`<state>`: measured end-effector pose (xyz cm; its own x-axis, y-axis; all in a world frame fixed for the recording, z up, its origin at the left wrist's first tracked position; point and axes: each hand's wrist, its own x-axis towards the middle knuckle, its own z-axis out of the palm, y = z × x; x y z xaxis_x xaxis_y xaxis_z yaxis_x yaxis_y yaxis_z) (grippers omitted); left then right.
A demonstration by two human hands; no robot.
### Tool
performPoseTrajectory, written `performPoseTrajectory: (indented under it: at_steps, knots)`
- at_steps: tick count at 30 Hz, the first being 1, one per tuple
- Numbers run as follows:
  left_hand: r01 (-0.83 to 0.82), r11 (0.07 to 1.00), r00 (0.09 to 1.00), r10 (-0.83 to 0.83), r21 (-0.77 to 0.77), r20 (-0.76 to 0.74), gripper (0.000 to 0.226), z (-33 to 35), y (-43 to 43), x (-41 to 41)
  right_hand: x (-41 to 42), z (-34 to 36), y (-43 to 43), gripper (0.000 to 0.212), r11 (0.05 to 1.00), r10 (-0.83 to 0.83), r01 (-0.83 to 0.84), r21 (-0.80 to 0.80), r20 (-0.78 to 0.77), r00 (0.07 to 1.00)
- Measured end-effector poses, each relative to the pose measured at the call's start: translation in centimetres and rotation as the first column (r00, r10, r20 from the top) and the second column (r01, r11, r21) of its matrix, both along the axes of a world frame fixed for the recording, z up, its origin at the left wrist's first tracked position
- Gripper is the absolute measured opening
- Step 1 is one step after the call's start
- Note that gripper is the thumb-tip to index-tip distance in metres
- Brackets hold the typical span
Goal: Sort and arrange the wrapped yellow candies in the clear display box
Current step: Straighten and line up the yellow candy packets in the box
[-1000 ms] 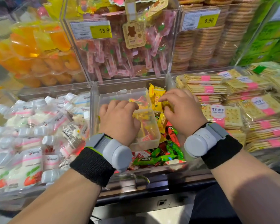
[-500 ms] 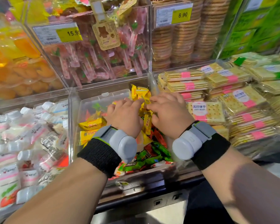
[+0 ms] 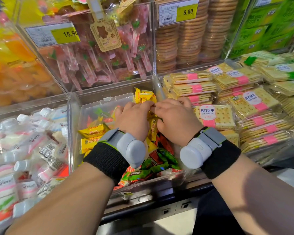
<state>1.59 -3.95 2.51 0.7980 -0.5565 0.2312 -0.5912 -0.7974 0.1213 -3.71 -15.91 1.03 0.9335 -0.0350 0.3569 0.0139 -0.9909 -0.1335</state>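
Wrapped yellow candies [image 3: 143, 97] stand in a row at the back of the clear display box [image 3: 71, 126]. More yellow candies [image 3: 93, 132] lie at the box's left side. My left hand [image 3: 133, 120] and my right hand [image 3: 174, 119] are side by side inside the box, fingertips meeting over the yellow row. Both hands curl down onto the yellow candies beneath them. The fingers hide what is pinched. A small clear plastic tub [image 3: 100, 107] with mixed candies sits in the box's back left.
Red and green wrapped candies [image 3: 158, 164] fill the box's front. Soda biscuit packs [image 3: 215, 116] are stacked on the right, white pouches [image 3: 29, 143] on the left. Pink lollipops [image 3: 98, 61] and round biscuits [image 3: 190, 38] fill bins behind.
My left hand has left the small tub and moved right to meet my right hand over the yellow candies. The view has shifted right and closer.
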Motion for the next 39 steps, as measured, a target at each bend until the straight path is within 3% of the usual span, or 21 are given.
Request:
performPoseTrajectory:
  at_steps: [15, 22, 29, 35, 39]
  knots:
    - [0.060, 0.983, 0.978, -0.024, -0.174, 0.205, 0.018, 1.5, 2.4, 0.0, -1.8, 1.5, 1.1, 0.037, 0.981, 0.094, -0.098, 0.166, 0.028, 0.995]
    - [0.077, 0.966, 0.972, -0.017, -0.245, 0.236, 0.011, 2.5, 4.2, -0.4, -2.3, 2.5, 2.2, 0.036, 0.905, 0.171, -0.202, 0.375, 0.116, 0.978]
    - [0.016, 0.915, 0.993, 0.032, -0.404, 0.112, 0.007, 2.4, 6.7, -0.6, -1.8, 2.7, 3.7, 0.031, 0.834, 0.166, -0.202, 0.513, 0.116, 0.979]
    - [-0.054, 0.833, 0.998, 0.023, -0.551, -0.064, 0.007, 2.1, 8.0, -1.1, -1.1, 1.9, 4.2, 0.028, 0.863, 0.130, -0.116, 0.491, 0.005, 0.991]
    - [-0.106, 0.831, 0.989, 0.031, -0.546, -0.145, 0.012, 1.0, 9.4, -1.1, -0.5, 1.6, 4.9, 0.020, 0.868, 0.147, -0.120, 0.481, -0.019, 0.989]
